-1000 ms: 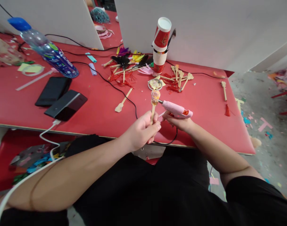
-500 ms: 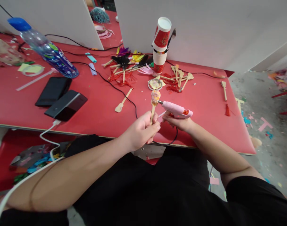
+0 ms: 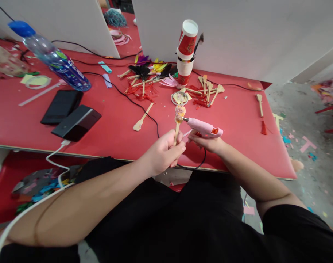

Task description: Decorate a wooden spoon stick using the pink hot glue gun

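My left hand [image 3: 168, 150] is closed round the handle of a small wooden stick with a rounded, decorated head [image 3: 179, 111], held upright above the red table. In my right hand [image 3: 206, 141] is a pink glue gun [image 3: 201, 127], pointing left. Its metal nozzle touches or nearly touches the lower part of the stick's head; I cannot tell which. Just beyond lies a round lid [image 3: 179, 98] with bits of pale material in it. A similar wooden stick [image 3: 142, 118] rests to the left, and several more sticks with red tassels [image 3: 208, 91] lie behind on the right.
Two stacked red paper cups [image 3: 187, 40] stand near the white partition. Sticks with coloured feathers [image 3: 143, 73] lie beside them. At left are a plastic bottle [image 3: 61, 64], a power bank [image 3: 76, 122] and a dark flat case [image 3: 61, 106]. Black cables [image 3: 122, 91] cross the red table [image 3: 114, 135].
Both hands hold almost the same place, with the glue gun's nozzle still at the stick's head. The view has shifted very slightly.
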Demonstrator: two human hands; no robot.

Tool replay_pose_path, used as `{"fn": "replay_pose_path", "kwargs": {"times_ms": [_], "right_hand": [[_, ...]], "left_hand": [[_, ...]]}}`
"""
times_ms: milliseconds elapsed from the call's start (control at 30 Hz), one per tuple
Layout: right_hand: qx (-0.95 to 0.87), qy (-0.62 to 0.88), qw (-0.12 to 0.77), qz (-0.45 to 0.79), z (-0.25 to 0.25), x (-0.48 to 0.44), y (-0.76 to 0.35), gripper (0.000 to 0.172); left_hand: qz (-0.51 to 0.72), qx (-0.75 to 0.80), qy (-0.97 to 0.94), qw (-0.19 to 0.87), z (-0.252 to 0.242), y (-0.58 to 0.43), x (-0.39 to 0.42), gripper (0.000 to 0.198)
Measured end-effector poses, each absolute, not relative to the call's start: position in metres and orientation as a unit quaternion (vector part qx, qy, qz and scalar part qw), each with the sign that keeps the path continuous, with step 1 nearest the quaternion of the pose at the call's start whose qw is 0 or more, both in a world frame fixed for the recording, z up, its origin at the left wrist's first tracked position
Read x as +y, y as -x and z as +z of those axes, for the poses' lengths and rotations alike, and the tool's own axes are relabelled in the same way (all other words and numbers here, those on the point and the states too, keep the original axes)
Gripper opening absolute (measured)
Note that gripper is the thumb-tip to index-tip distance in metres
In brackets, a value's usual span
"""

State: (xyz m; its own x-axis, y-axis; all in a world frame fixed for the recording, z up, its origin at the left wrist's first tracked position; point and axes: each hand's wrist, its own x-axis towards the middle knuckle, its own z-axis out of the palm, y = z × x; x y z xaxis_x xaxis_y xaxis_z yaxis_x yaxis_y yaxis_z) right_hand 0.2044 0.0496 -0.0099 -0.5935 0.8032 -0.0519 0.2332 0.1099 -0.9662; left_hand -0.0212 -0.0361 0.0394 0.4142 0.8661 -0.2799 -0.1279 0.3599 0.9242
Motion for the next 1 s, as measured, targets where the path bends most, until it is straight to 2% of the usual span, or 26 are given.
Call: {"fn": "replay_pose_path", "kwargs": {"times_ms": [467,1000], "right_hand": [[-0.703,0.378,0.248,0.549,-0.0102,0.048,-0.2037,0.038],[-0.709,0.364,0.259,0.547,-0.0147,0.0472,-0.2028,0.05]], "left_hand": [[0.332,0.459,-0.481,0.669,0.038,0.0212,-0.0372,0.034],[0.313,0.463,-0.506,0.657,0.0357,0.0214,-0.036,0.029]]}}
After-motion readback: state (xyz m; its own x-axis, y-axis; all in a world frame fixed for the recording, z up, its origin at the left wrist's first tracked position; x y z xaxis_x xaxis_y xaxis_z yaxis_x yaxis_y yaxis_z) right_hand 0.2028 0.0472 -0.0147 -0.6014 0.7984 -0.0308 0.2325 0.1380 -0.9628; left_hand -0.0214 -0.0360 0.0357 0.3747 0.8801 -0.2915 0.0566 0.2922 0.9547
